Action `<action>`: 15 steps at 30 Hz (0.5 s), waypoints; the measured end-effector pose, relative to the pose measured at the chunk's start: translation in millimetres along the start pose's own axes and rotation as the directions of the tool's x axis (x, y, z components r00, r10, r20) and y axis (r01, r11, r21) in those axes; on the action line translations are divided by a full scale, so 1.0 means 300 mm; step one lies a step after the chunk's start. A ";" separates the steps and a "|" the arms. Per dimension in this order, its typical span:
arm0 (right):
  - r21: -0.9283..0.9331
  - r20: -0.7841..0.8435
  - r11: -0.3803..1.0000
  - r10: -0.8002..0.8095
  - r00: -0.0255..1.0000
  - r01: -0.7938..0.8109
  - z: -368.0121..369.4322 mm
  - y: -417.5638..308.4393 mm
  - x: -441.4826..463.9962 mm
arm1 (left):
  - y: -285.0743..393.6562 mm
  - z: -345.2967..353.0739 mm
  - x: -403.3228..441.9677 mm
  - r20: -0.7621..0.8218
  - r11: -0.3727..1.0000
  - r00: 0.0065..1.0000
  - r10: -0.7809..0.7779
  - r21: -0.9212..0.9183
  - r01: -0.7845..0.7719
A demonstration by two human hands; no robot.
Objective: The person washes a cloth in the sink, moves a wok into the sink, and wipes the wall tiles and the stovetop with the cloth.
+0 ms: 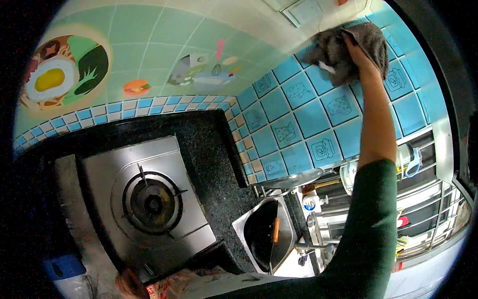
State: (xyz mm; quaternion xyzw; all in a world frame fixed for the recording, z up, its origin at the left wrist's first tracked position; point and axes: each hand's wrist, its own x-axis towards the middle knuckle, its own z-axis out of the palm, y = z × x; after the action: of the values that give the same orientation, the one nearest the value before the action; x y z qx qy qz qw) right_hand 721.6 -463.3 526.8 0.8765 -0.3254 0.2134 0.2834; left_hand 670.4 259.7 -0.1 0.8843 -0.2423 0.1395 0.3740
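Note:
My right hand (pixel 354 49) is stretched high up the wall, its fingers partly wrapped in a dark grey cloth (pixel 336 50). The cloth lies bunched against the blue patterned tiles (pixel 341 104) and is slightly blurred. A dark green sleeve covers the arm below the forearm. Low in the view, my left hand (pixel 130 285) shows only in part, in shadow beside the front edge of the steel gas stove (pixel 194 209). Its fingers are too dark to make out.
A black granite counter (pixel 201 144) surrounds the stove. Right of it, a steel sink (pixel 289 231) holds a dark pan (pixel 259 239) and a wooden-handled utensil (pixel 276 230). A faucet (pixel 311 246), a white pump bottle (pixel 311 202) and a metal window grille (pixel 423 212) stand farther right.

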 end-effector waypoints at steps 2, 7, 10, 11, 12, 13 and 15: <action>0.005 -0.005 0.999 0.050 0.999 -0.050 0.150 -0.048 -0.025 | -0.007 -0.011 -0.015 0.022 0.998 1.000 -0.001 0.056 0.000; -0.274 0.027 0.960 -0.052 0.998 0.058 0.425 -0.317 -0.310 | -0.068 0.015 -0.077 0.048 0.981 0.998 0.035 0.187 -0.043; -0.363 0.138 0.892 -0.233 0.963 0.268 0.613 -0.404 -0.570 | -0.149 0.065 -0.192 0.069 0.995 0.994 -0.082 0.065 0.078; -0.201 0.119 0.928 -0.295 0.948 0.314 0.686 -0.414 -0.632 | -0.122 0.045 -0.170 0.069 0.994 0.994 -0.086 0.078 0.080; -0.187 0.117 0.930 -0.299 0.947 0.317 0.667 -0.465 -0.671 | -0.063 0.027 -0.114 0.084 0.994 0.992 -0.097 0.052 0.093; 0.045 0.251 0.992 -0.123 0.960 0.116 0.615 -0.531 -0.707 | -0.034 0.008 -0.090 0.102 0.994 0.989 -0.108 0.026 0.106; 0.232 0.425 0.964 0.020 0.905 -0.131 0.595 -0.557 -0.763 | -0.089 0.025 -0.135 0.078 0.973 0.985 -0.156 -0.158 0.167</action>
State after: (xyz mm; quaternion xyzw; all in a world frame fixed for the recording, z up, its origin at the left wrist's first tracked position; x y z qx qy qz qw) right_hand 711.3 -369.1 205.6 0.9175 -0.3823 0.0711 0.0832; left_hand 650.9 283.5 -38.4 0.8713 -0.1922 0.0594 0.4476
